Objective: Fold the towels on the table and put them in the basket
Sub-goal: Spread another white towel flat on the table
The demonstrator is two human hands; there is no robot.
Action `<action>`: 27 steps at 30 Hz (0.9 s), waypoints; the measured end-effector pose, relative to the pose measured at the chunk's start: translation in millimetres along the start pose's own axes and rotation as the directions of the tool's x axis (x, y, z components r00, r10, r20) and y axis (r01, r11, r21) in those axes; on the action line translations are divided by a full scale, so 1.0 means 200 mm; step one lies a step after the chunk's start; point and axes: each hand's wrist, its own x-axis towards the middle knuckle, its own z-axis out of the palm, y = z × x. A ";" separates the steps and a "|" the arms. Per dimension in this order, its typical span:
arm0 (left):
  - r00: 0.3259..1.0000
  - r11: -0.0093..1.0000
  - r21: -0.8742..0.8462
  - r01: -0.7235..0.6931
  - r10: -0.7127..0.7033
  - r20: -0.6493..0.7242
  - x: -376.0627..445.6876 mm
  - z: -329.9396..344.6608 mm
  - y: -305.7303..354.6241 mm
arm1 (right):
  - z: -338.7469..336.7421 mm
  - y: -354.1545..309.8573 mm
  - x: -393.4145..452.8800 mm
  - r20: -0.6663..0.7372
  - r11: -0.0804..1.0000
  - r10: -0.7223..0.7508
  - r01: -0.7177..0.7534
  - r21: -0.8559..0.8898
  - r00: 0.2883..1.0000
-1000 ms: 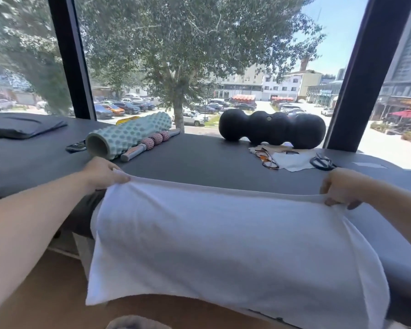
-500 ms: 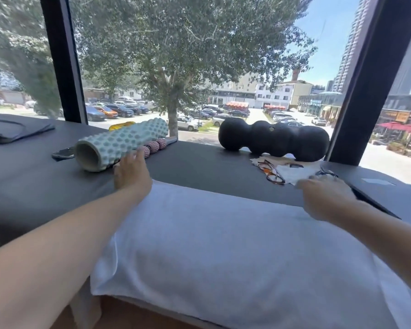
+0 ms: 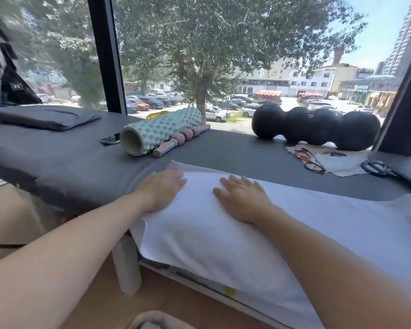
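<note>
A white towel (image 3: 318, 224) lies spread over the near edge of the dark grey table (image 3: 69, 162), its front part hanging down over the edge. My left hand (image 3: 160, 189) lies flat on the towel's left end, fingers straight. My right hand (image 3: 241, 198) presses flat on the towel just right of it, fingers spread. Neither hand grips the cloth. A greyish rounded thing (image 3: 157, 320) shows at the bottom edge; I cannot tell whether it is the basket.
On the table behind the towel lie a pale green foam roller (image 3: 157, 131), a pink massage stick (image 3: 183, 140), a phone (image 3: 109, 139), a black peanut roller (image 3: 316, 127), glasses (image 3: 310, 160) on a cloth, scissors (image 3: 375, 168) and a folded dark pad (image 3: 40, 117). Windows stand behind.
Both hands let go of the towel's far edge after laying it on the table, then came together to its left part and now press flat. My view turned left.
</note>
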 end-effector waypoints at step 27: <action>0.985 0.982 0.087 0.171 -0.172 0.012 0.30 0.11 0.11 | 0.02 -0.01 0.06 0.055 0.997 0.081 -0.081 0.009 0.995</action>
